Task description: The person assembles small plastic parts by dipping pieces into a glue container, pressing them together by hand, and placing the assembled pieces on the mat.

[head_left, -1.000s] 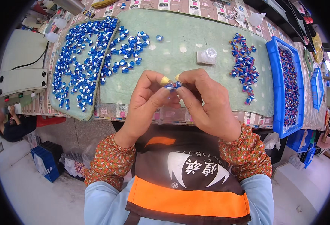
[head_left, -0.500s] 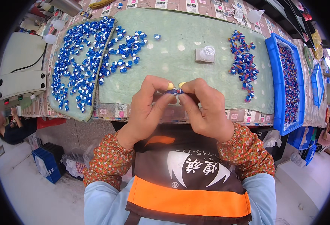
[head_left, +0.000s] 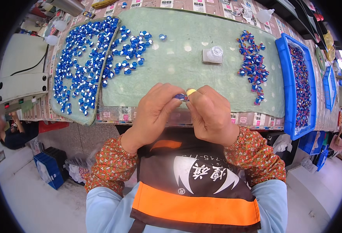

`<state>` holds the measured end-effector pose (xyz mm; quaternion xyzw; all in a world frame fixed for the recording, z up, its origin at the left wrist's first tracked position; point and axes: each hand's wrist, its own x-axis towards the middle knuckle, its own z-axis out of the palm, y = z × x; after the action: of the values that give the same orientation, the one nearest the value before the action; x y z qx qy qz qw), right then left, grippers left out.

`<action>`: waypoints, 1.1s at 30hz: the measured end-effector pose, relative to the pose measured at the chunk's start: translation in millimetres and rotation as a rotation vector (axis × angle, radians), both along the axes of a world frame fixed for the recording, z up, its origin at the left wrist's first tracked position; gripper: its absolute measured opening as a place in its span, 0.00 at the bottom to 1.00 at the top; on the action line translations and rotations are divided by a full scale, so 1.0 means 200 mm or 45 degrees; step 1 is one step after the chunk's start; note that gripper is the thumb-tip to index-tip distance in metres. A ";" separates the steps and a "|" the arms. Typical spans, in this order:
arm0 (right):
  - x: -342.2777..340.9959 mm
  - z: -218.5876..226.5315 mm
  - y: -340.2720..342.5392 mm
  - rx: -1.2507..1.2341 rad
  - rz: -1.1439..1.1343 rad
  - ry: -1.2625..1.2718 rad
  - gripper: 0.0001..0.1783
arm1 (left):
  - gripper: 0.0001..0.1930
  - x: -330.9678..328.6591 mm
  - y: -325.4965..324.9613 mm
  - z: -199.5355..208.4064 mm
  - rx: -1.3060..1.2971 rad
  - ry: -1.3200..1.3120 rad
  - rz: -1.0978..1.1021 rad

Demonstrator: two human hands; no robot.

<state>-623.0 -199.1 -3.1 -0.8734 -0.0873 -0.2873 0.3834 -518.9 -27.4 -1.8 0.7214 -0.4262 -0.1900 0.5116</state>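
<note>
In front of me, above the near edge of the green cloth (head_left: 202, 87), both hands meet at one small blue piece (head_left: 180, 96) with a reddish spot. My left hand (head_left: 154, 112) pinches its left side between thumb and forefinger. From the other side my right hand (head_left: 213, 116) is closed on it too, a yellow finger cover (head_left: 191, 92) at its forefinger tip. Fingers hide much of the piece, so its exact kind cannot be made out. Small blue-and-white pieces (head_left: 134, 48) lie loose to the left; blue pieces with orange-red parts (head_left: 252, 70) are heaped to the right.
A padded green board (head_left: 88, 121) on the left bears many blue-and-white pieces. On the cloth stands a small clear container (head_left: 216, 53) on a flat block. A blue tray (head_left: 283, 77) full of coloured pieces stands at the right. Another person (head_left: 13, 128) is at far left.
My fingers have shifted around the small piece. The left forefinger has turned so its yellow cover no longer shows, and the right hand has dipped slightly. The loose pieces look unmoved.
</note>
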 end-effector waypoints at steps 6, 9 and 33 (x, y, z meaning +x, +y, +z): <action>-0.03 0.00 0.04 0.307 -0.019 0.135 0.09 | 0.09 -0.03 -0.01 -0.04 -0.039 -0.287 0.054; -0.04 -0.01 0.04 0.317 -0.037 0.129 0.09 | 0.10 -0.05 -0.01 -0.05 -0.045 -0.272 0.054; -0.13 0.03 -0.51 -0.542 -0.655 0.363 0.08 | 0.13 0.14 0.07 0.00 0.434 -0.638 0.142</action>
<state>-649.2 -300.5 2.1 -0.9584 0.1317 -0.2249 0.1163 -490.5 -13.7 -0.9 0.8436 -0.4608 -0.0465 0.2716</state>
